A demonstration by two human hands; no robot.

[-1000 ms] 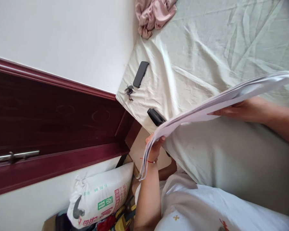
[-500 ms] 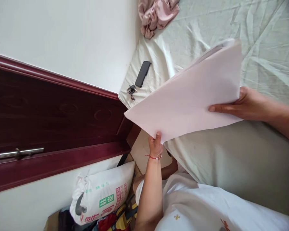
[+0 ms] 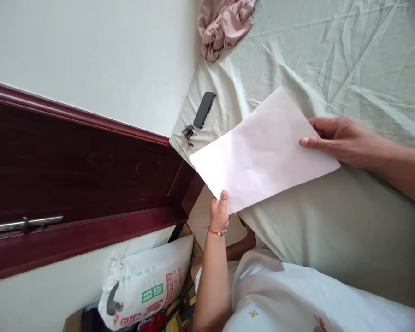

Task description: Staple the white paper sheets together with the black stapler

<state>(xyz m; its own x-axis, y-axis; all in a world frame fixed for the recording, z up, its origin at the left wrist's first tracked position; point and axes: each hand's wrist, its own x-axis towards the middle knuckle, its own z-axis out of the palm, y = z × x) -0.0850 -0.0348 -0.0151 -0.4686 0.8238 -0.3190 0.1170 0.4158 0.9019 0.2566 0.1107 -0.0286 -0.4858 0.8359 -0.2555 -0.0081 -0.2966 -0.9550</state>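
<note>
A blank white sheet of paper [image 3: 263,154] is stretched between my two hands above the corner of the bed; whether it is one sheet or a few together I cannot tell. My left hand [image 3: 220,212], with a red beaded bracelet at the wrist, pinches the lower left corner, thumb on top. At the opposite short edge my right hand [image 3: 346,140] grips the paper, its thumb lying on the upper face and its fingers underneath, partly hidden. The paper is nearly flat, slightly bent near the left end.
On the pale green bed sheet [image 3: 349,221] lie a black phone [image 3: 204,109] and a bunch of keys [image 3: 188,133]. Crumpled pink cloth [image 3: 226,27] rests further back by the wall. A dark red door [image 3: 72,170] and a printed white sack [image 3: 148,281] are at the left.
The paper was curved up and looked folded over at its far right; now it lies flatter and lower. My right hand has shifted slightly along its edge, while my left keeps its corner.
</note>
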